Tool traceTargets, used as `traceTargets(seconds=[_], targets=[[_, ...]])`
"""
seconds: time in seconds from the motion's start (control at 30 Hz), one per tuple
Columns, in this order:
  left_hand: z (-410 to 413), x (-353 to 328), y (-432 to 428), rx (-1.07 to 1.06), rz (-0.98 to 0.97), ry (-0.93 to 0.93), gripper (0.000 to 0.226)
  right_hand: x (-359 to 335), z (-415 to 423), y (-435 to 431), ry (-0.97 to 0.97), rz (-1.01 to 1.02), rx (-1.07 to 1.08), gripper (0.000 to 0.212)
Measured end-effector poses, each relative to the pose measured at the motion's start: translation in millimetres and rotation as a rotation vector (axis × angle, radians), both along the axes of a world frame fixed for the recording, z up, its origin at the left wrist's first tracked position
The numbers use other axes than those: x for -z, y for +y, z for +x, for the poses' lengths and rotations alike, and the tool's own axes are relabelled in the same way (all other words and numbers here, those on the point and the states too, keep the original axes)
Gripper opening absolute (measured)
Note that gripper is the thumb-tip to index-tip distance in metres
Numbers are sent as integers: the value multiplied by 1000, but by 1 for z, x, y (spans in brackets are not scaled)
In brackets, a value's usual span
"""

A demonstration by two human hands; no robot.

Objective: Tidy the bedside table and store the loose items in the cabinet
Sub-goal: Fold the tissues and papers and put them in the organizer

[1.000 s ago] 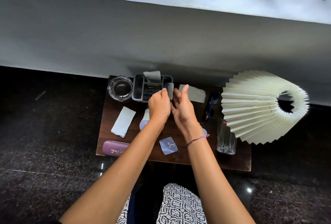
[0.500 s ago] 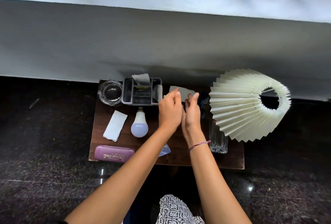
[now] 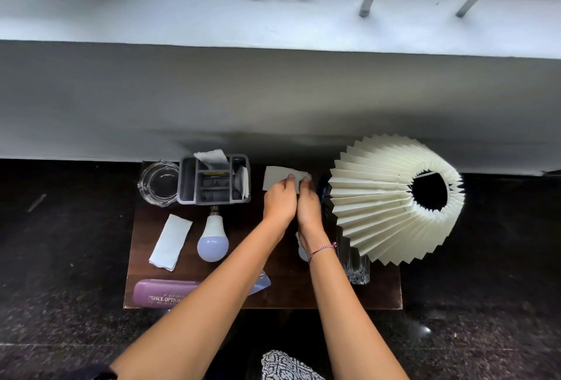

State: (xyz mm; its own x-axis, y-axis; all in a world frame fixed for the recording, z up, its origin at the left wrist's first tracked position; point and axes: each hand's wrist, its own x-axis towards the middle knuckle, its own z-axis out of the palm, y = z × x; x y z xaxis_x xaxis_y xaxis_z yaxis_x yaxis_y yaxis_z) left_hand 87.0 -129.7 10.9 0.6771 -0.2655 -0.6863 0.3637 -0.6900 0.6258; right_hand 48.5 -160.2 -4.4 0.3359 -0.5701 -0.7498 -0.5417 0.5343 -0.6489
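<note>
One paper (image 3: 277, 177) at the fingers (image 3: 290, 177): light, floppy, creases easily; pinch its near edge. Touched by left hand (image 3: 279, 200) and right hand (image 3: 308, 205); grip unclear.

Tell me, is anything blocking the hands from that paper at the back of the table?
Nothing visible does. The left hand and right hand both touch the paper, which lies between the grey organizer and the pleated lampshade.
</note>
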Motion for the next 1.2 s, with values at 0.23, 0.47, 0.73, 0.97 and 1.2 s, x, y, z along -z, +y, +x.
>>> traceTargets(seconds=[0.23,0.47,0.73,0.97,1.2], targets=[[8,21,-4,62,71,48,54,10,3,-8,52,-81,-51,51],[15,34,-5,99,119,99,58,19,2,-11,82,-94,-191,45],[23,42,1,46,104,127,56,27,0,-10,61,-135,-215,39],[23,46,3,50,92,119,54,35,4,-8,137,-172,-322,38],[22,47,4,34,93,136,54,37,1,-2,138,-206,-292,35]])
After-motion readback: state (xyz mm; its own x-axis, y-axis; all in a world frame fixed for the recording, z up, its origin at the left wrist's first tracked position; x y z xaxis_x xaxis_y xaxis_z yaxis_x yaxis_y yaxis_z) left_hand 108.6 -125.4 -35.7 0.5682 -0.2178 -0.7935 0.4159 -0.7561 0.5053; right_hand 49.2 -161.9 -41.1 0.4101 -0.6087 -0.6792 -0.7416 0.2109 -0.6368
